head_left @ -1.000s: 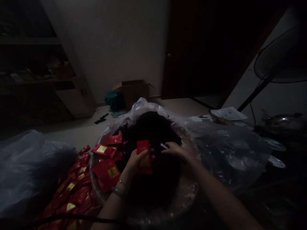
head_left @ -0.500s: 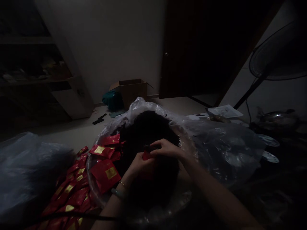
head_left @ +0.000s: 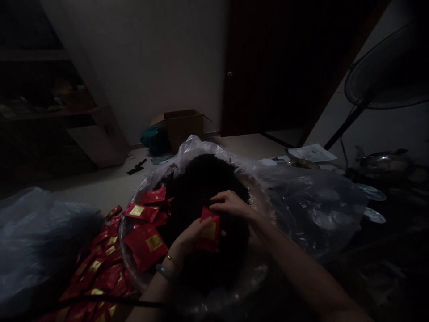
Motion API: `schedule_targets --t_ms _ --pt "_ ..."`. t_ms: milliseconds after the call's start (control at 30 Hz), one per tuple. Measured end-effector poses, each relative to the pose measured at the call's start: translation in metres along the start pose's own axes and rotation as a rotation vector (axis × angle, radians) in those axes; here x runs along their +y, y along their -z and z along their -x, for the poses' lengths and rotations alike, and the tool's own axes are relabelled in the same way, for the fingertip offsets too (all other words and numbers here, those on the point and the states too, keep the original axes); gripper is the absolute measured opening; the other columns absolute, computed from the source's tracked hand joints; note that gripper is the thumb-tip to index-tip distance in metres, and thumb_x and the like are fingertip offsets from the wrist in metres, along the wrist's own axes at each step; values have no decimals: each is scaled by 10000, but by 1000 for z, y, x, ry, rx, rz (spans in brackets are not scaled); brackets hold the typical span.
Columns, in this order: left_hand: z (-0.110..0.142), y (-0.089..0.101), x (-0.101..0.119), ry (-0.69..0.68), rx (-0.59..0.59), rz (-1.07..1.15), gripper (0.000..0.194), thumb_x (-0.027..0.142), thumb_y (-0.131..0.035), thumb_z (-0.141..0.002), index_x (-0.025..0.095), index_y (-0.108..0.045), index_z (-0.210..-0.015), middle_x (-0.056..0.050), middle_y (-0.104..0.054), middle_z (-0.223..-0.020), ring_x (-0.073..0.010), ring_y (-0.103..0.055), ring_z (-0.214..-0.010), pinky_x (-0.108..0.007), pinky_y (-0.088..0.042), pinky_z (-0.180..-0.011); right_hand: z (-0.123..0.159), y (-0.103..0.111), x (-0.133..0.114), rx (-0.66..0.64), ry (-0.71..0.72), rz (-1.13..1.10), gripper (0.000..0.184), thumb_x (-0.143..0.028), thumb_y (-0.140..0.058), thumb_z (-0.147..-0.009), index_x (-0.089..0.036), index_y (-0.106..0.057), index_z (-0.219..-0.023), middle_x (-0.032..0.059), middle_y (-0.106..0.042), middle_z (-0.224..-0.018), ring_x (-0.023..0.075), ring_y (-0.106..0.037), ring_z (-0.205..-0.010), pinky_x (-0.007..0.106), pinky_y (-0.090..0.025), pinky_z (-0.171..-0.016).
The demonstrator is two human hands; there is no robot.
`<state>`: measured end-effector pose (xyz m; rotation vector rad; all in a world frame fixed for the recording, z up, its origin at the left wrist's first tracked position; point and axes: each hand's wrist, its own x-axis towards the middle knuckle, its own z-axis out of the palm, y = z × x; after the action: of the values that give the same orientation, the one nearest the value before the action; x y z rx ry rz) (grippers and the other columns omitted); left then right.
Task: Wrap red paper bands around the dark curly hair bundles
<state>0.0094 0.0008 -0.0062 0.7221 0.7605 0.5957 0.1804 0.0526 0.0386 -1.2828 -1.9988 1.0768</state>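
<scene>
My left hand (head_left: 194,233) grips a red packet (head_left: 209,232) with a gold label, held upright over a heap of dark loose material (head_left: 208,179). At the packet's top edge is my right hand (head_left: 231,203), its fingers bent together. Whatever those fingers hold blends into the dark heap behind. The heap lies in a wide round container (head_left: 126,250) lined with clear plastic. Several red packets (head_left: 147,243) with gold labels rest on the container's left side.
More red packets (head_left: 103,277) are piled on the left, beside a large plastic bag (head_left: 43,237). Clear plastic sheeting (head_left: 311,205) spreads to the right. An open cardboard box (head_left: 184,127) stands by the wall, and a fan (head_left: 378,76) is at the right. The room is very dim.
The packet in my left hand has turned so its gold label shows. A small dark object visible in my right hand before can no longer be made out. The view has shifted slightly.
</scene>
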Motion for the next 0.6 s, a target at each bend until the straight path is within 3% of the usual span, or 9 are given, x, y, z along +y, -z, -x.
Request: schedule_targets --t_ms 67,133,200,300,367,500,600 --pt "2 -1 -2 -33 6 -95 522 420 -797 -553 134 -595 -940 -85 -700 -808 -150 -615 -561 -289 -515 -537 0 -1 0 12 10 28 343 -351 -689 -674 -135 -729 -937 45 -705 -840 184 -626 -753 238 -439 -638" --pt "2 0 -2 -35 9 -118 551 431 -802 -535 140 -586 -951 -82 -698 -802 -150 -618 -551 -270 -506 -514 0 -1 -3 0 -5 14 346 -347 -687 -680 -130 -725 -946 46 -703 -844 181 -623 -748 237 -439 -633" --pt "-1 2 -2 -17 13 -79 615 606 -690 -597 131 -583 -972 -95 -696 -768 -162 -619 -515 -272 -492 -486 2 1 -6 -37 -52 -48 351 -349 -680 -692 -126 -719 -961 45 -706 -850 181 -625 -746 241 -447 -634" --pt "-8 5 -1 52 8 32 811 811 -350 -675 102 -585 -990 -104 -675 -663 -184 -599 -442 -299 -472 -452 3 8 -10 -88 -129 -160 378 -371 -674 -711 -136 -700 -1005 38 -712 -868 179 -630 -753 250 -464 -650" --pt "-10 6 0 69 25 89 856 813 -224 -710 97 -581 -1016 -100 -666 -632 -189 -597 -433 -309 -472 -461 4 14 -11 -104 -157 -202 401 -386 -681 -713 -150 -686 -1038 35 -711 -910 177 -632 -780 252 -471 -678" --pt "-8 4 3 29 74 121 792 755 -193 -773 116 -571 -1049 -95 -668 -641 -195 -608 -450 -301 -469 -464 6 22 -8 -130 -208 -212 486 -407 -704 -699 -159 -645 -1113 47 -706 -954 181 -636 -814 257 -480 -705" --pt "-7 2 3 47 77 120 783 742 -173 -785 108 -585 -989 -95 -658 -634 -198 -607 -449 -307 -467 -464 6 21 -6 -167 -161 -202 492 -397 -711 -688 -151 -645 -1108 56 -700 -977 186 -633 -842 255 -478 -720"
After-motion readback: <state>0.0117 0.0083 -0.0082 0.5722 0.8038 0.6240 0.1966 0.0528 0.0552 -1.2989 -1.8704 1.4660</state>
